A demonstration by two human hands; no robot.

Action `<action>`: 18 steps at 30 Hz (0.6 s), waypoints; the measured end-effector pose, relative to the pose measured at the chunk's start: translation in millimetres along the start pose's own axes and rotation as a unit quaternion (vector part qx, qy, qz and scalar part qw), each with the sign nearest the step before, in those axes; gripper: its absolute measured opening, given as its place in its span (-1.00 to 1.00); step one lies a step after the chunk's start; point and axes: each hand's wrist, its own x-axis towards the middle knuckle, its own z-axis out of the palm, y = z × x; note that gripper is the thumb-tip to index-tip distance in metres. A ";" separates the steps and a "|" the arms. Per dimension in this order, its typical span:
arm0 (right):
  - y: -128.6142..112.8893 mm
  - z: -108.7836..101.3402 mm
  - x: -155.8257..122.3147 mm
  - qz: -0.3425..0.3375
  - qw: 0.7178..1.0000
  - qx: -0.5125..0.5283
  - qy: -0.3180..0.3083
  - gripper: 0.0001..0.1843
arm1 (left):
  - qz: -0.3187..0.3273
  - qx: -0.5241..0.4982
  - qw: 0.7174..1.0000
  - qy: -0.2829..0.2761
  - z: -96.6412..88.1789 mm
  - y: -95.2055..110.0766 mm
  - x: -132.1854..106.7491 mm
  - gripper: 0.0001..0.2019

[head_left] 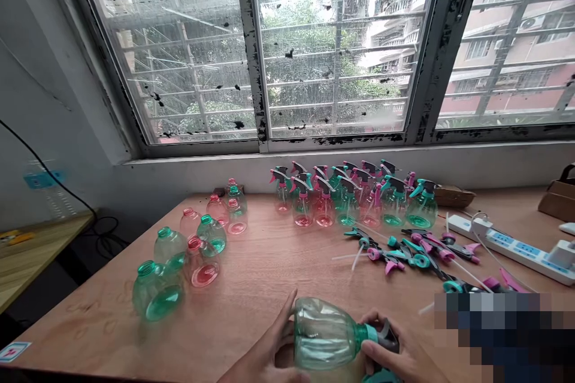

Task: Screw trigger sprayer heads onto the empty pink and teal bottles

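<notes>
A clear green spray bottle lies on its side between my hands, close to the table's front edge. Its base rests against my left hand, whose fingers wrap round that end, partly hidden behind the bottle. At the neck, my right hand closes round the teal collar and dark spray head. The spray head sits on the bottle neck; whether it is fully tightened I cannot tell. Part of its teal trigger shows below my right hand.
Open green and pink bottles stand at the left. Several bottles with spray heads line up by the window wall. Loose spray heads are heaped at the right, beside a white power strip. Cardboard boxes stand farther back.
</notes>
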 end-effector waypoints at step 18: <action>-12.3 6.6 -1.0 -0.010 1.000 0.014 0.005 -0.44 | -0.015 -0.005 1.000 -0.011 -1.6 -1.4 -1.5 -0.02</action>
